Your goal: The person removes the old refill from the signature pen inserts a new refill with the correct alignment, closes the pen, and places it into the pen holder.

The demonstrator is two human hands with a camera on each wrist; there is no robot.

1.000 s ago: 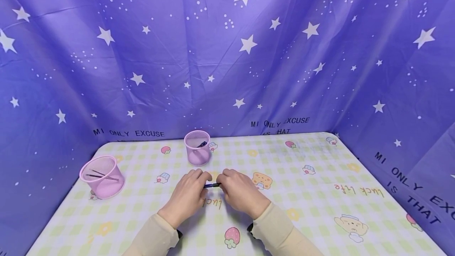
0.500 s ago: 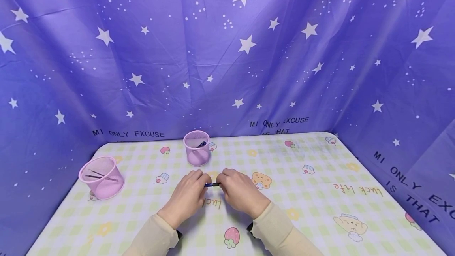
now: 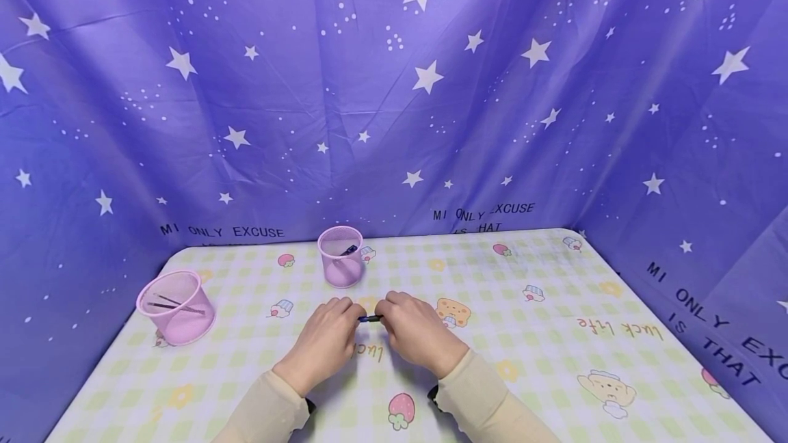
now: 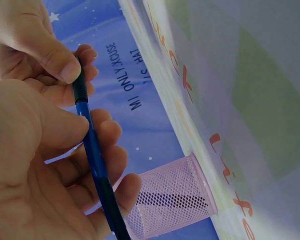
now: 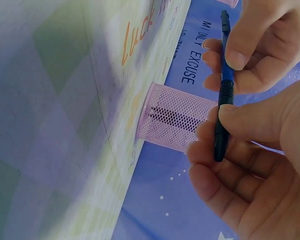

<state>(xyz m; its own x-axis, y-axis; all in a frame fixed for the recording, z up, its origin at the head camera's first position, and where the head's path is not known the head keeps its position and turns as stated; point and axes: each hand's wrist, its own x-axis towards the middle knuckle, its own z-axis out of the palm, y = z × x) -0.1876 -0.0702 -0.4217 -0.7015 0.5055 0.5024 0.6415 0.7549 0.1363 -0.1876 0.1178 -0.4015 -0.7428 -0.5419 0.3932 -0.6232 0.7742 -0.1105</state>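
The thumb and fingers (image 4: 118, 160) of the left hand (image 3: 323, 335) pinch the blue barrel of a pen (image 3: 369, 318), while those of the right hand (image 3: 420, 333) pinch its dark forward part, just past the ribbed grip; both grasps are drawn in snugly. The pen lies crosswise between the two hands, rear end toward nine o'clock, tapering end toward three, raised above the green-and-white checked tabletop (image 3: 548, 354). With the pen as the centre and twelve at the far side, an upright pink mesh cup (image 3: 342, 273) stands near at eleven o'clock, a dark blue item leaning inside. Well apart at nine, a second pink mesh cup (image 3: 192, 328) holds thin dark rods. Cream sleeves (image 3: 486, 388) run back toward five and seven. A starry purple curtain (image 3: 345, 87) hangs beyond at twelve.
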